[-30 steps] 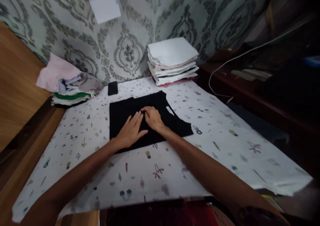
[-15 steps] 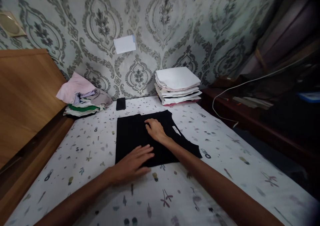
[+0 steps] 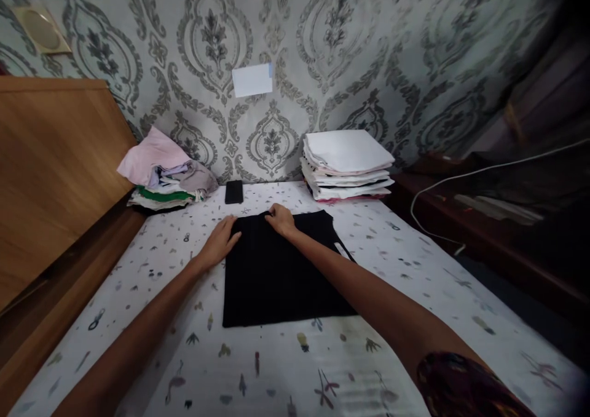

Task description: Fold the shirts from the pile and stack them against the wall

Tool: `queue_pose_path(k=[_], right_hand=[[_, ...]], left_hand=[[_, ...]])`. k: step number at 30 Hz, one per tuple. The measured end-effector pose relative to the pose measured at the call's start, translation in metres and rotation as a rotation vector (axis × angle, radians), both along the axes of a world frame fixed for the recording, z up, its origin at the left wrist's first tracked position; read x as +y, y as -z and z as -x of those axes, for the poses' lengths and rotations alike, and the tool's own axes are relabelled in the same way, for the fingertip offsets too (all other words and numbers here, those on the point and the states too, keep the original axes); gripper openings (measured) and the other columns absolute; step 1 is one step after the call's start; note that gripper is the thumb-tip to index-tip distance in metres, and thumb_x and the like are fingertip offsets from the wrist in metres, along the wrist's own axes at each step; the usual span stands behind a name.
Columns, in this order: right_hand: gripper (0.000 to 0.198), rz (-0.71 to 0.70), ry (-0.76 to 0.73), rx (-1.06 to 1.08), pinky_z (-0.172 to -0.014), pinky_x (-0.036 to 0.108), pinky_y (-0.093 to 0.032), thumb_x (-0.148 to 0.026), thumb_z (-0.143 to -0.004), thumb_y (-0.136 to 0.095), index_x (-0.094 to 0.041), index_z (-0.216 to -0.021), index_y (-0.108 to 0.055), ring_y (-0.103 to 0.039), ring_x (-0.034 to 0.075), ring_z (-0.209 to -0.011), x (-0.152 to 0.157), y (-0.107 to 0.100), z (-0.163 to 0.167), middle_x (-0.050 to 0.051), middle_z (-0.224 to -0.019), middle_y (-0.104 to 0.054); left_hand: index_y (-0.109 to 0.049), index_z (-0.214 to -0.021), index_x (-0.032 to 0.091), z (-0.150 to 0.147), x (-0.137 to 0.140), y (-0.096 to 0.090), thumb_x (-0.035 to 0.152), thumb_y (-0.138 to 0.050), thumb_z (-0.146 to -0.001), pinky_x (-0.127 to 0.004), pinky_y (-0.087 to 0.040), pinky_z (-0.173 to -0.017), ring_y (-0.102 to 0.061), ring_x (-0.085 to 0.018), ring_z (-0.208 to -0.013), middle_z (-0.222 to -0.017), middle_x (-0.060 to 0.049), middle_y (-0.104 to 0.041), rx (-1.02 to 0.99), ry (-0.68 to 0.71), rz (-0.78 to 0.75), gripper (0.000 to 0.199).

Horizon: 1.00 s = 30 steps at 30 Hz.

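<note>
A black folded garment (image 3: 281, 275), seemingly a shirt, lies flat on the bed with a pale label (image 3: 342, 250) near its right side. My left hand (image 3: 218, 242) rests at its far left corner, the thumb apart from the fingers and lying on the cloth. At the far edge, my right hand (image 3: 281, 220) has its fingers curled over the hem and pinches the fabric. My right forearm crosses above the garment and hides part of its right side.
A neat stack of folded white clothes (image 3: 348, 165) stands against the wall at the back right. Back left is a looser clothes pile (image 3: 168, 174), with a dark phone (image 3: 234, 192) beside it. A wooden headboard (image 3: 55, 177) borders the left; a white cable (image 3: 415, 211) hangs right.
Both hands have moved to the garment's far edge; the left went from its near side to the far left corner. My right fingers, earlier on top of the cloth, now grip the edge.
</note>
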State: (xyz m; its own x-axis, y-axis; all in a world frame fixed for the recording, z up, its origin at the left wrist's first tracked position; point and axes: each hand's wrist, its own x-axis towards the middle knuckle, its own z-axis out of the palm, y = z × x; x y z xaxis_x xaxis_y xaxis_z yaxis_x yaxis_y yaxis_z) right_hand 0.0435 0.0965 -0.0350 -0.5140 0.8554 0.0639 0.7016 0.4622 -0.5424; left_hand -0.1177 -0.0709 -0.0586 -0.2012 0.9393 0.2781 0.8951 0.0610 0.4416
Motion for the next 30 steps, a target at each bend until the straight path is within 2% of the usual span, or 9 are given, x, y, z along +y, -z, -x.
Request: queue_pose_path(k=[3,7,10,13,16,19,22,25,30], right_hand=[[0.020,-0.003,-0.011,0.034,-0.080,0.027,-0.046,-0.028,-0.092,-0.053,-0.022,-0.110,-0.061,-0.062,0.018,-0.096,-0.001,-0.002,0.000,0.004,-0.103,-0.069],[0.022,0.041,0.044,-0.025,-0.078,0.030,-0.048,-0.026,-0.090,-0.057,-0.018,-0.110,-0.061,-0.065,0.021,-0.096,0.003,-0.003,0.002,0.009,-0.106,-0.070],[0.028,0.053,0.077,-0.080,-0.080,0.037,-0.050,-0.027,-0.088,-0.060,-0.016,-0.114,-0.061,-0.065,0.028,-0.103,0.001,-0.005,0.002,0.015,-0.114,-0.068],[0.036,0.003,0.081,-0.086,-0.087,0.041,-0.049,-0.031,-0.091,-0.057,-0.017,-0.124,-0.057,-0.061,0.031,-0.113,-0.012,-0.009,-0.002,0.017,-0.124,-0.063],[0.035,-0.117,0.021,-0.008,-0.097,0.040,-0.047,-0.029,-0.095,-0.051,-0.016,-0.127,-0.058,-0.055,0.029,-0.121,-0.033,-0.008,-0.011,0.017,-0.131,-0.059],[0.038,-0.175,-0.122,0.103,-0.105,0.038,-0.042,-0.023,-0.098,-0.041,-0.015,-0.132,-0.056,-0.053,0.025,-0.126,-0.055,0.003,-0.018,0.015,-0.135,-0.058],[0.041,-0.082,-0.198,0.170,-0.115,0.041,-0.032,-0.020,-0.097,-0.041,-0.012,-0.135,-0.056,-0.046,0.025,-0.135,-0.067,0.018,-0.020,0.016,-0.142,-0.056],[0.039,0.053,-0.167,0.301,-0.117,0.042,-0.028,-0.022,-0.096,-0.045,-0.012,-0.132,-0.059,-0.048,0.025,-0.135,-0.065,0.024,-0.019,0.016,-0.139,-0.059],[0.039,0.179,-0.030,0.568,-0.114,0.037,-0.033,-0.029,-0.100,-0.037,-0.019,-0.128,-0.062,-0.053,0.023,-0.130,-0.047,0.014,-0.025,0.010,-0.137,-0.062]], left_hand=[[-0.036,-0.147,0.011,0.008,0.018,0.005,0.042,-0.042,-0.097,-0.051,-0.024,-0.121,-0.028,-0.031,-0.150,-0.159,-0.021,-0.035,0.087,-0.034,0.132,0.058],[-0.034,-0.149,0.012,0.010,0.022,0.013,0.042,-0.040,-0.099,-0.052,-0.017,-0.122,-0.023,-0.030,-0.152,-0.161,-0.021,-0.031,0.077,-0.040,0.190,0.059],[-0.036,-0.148,0.012,0.010,0.016,0.013,0.042,-0.048,-0.095,-0.051,-0.017,-0.123,-0.022,-0.031,-0.152,-0.161,-0.021,-0.030,-0.077,-0.046,0.091,0.061],[-0.040,-0.143,0.015,0.008,0.005,0.006,0.040,-0.057,-0.092,-0.048,-0.029,-0.119,-0.033,-0.031,-0.147,-0.156,-0.021,-0.037,-0.426,-0.138,-0.030,0.060],[-0.047,-0.135,0.015,0.002,-0.011,-0.005,0.035,-0.061,-0.091,-0.043,-0.048,-0.105,-0.058,-0.028,-0.127,-0.140,-0.021,-0.052,-0.880,-0.293,-0.053,0.051],[-0.054,-0.120,0.014,-0.008,-0.028,-0.016,0.026,-0.068,-0.087,-0.034,-0.059,-0.082,-0.070,-0.020,-0.095,-0.113,-0.015,-0.065,-1.163,-0.357,-0.004,0.038],[-0.059,-0.107,0.014,-0.020,-0.039,-0.026,0.023,-0.076,-0.079,-0.029,-0.059,-0.060,-0.066,-0.015,-0.067,-0.089,-0.006,-0.068,-1.253,-0.317,0.169,0.033],[-0.063,-0.096,0.013,-0.032,-0.040,-0.039,0.017,-0.080,-0.073,-0.025,-0.056,-0.050,-0.063,-0.013,-0.056,-0.076,-0.002,-0.067,-1.263,-0.300,0.259,0.029],[-0.063,-0.103,0.015,-0.065,-0.011,-0.071,0.006,-0.073,-0.073,-0.016,-0.046,-0.043,-0.061,-0.009,-0.051,-0.073,0.001,-0.066,-1.261,-0.312,0.043,0.033]])
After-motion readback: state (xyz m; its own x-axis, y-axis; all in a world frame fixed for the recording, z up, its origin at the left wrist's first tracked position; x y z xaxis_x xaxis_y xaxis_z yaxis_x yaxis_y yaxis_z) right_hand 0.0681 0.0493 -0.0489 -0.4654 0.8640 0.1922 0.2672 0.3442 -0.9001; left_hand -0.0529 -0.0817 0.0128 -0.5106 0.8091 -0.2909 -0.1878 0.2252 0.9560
